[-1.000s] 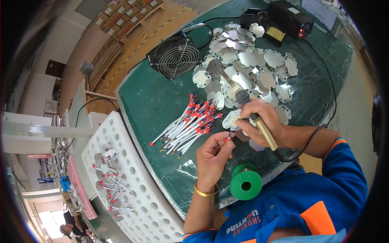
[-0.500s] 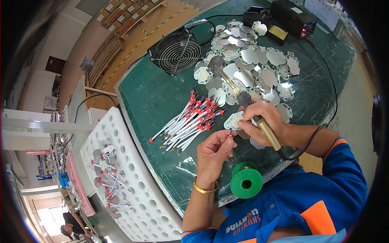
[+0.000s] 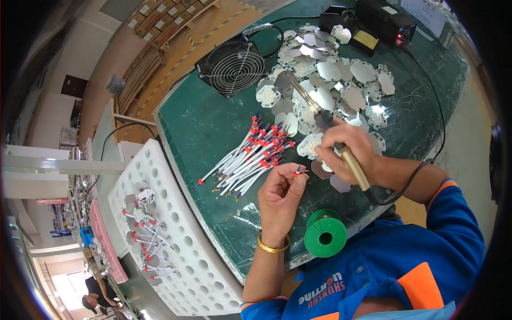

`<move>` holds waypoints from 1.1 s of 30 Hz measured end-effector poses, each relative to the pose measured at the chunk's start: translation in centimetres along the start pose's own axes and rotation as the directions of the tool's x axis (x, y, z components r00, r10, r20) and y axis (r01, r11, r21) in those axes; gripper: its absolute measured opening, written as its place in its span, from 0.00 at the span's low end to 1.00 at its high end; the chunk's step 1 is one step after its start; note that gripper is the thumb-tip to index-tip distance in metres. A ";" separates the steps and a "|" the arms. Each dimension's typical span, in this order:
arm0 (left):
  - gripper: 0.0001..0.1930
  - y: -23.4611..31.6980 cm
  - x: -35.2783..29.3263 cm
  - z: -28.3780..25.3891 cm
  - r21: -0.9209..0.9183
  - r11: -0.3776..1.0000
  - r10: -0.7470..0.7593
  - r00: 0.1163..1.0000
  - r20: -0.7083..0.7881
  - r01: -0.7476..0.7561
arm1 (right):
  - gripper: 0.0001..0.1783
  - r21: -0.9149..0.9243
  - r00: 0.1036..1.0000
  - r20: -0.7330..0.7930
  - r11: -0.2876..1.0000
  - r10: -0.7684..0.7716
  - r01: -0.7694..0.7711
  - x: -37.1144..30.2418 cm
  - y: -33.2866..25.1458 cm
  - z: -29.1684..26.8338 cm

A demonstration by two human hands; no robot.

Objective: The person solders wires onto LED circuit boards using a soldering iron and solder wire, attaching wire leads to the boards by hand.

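Observation:
My right hand (image 3: pixel 349 146) grips a soldering iron (image 3: pixel 323 119) like a pen, its metal tip aimed toward the far left over a pile of LED boards (image 3: pixel 353 98). By its thumb and fingertips is one LED board (image 3: pixel 309 146); whether they touch it I cannot tell. My left hand (image 3: pixel 279 200) pinches a wire lead (image 3: pixel 298 172) with a red collar between thumb and forefinger. The bare wire end points right, apart from that board. Just beyond my left hand lies a bundle of white wire leads (image 3: pixel 248 157) with red collars.
A green solder spool (image 3: pixel 325 238) stands at the near edge. Farther off are a black fan (image 3: pixel 233 69), a yellow sponge (image 3: pixel 366 40) and the soldering station (image 3: pixel 386 24). White perforated foam (image 3: pixel 184 226) at left carries several wired boards. The iron's cord (image 3: pixel 434 96) curves along the right.
My left hand has drawn slightly left, and the wire end has turned from upward to rightward. My right hand has lifted a little away from it with the iron.

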State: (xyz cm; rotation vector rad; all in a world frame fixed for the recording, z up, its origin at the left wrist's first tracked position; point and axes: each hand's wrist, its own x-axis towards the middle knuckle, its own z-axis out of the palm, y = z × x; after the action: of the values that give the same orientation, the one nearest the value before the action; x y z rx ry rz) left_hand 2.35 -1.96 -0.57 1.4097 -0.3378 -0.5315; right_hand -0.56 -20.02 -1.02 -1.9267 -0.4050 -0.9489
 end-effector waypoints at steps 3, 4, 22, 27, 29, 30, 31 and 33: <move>0.08 0.2 -0.1 0.3 0.015 1.000 0.006 1.000 -0.013 -0.006 | 0.15 0.006 0.996 0.018 0.996 0.093 -0.093 0.4 -0.7 -0.1; 0.08 0.3 -0.1 0.5 0.016 1.000 0.004 1.000 -0.007 -0.003 | 0.16 0.028 0.997 0.044 0.997 0.070 -0.071 0.3 -0.4 0.0; 0.06 0.5 -0.5 0.4 0.145 0.989 0.009 0.998 -0.062 0.001 | 0.18 0.090 0.991 0.131 0.996 -0.006 -0.006 0.1 -0.8 0.2; 0.06 0.8 -0.8 0.2 0.146 0.989 -0.007 0.999 -0.050 0.015 | 0.18 0.121 0.989 0.146 0.993 -0.012 -0.006 0.2 -1.0 0.2; 0.06 0.8 -0.8 0.1 0.134 0.991 -0.013 0.999 -0.048 0.020 | 0.18 0.090 0.990 0.142 0.996 -0.016 0.003 0.1 -1.1 0.2; 0.06 0.7 -0.8 0.1 0.121 0.992 -0.020 0.999 -0.045 0.025 | 0.18 0.091 0.989 0.144 0.996 -0.015 0.002 0.1 -1.1 0.1; 0.06 0.8 -0.9 0.1 0.121 0.992 -0.021 0.999 -0.048 0.027 | 0.18 0.099 0.989 0.149 0.995 0.001 -0.016 0.1 -1.2 0.1; 0.02 1.3 -1.0 0.1 0.089 0.995 -0.030 0.993 -0.116 0.040 | 0.18 0.117 0.988 0.157 0.993 0.003 -0.022 0.3 -1.2 0.1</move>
State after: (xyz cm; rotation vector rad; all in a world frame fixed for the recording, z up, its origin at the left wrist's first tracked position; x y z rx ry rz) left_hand 1.67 -1.47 0.79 1.5302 -0.2480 -0.4660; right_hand -1.07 -19.38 -0.12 -1.8982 -0.5282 -0.7512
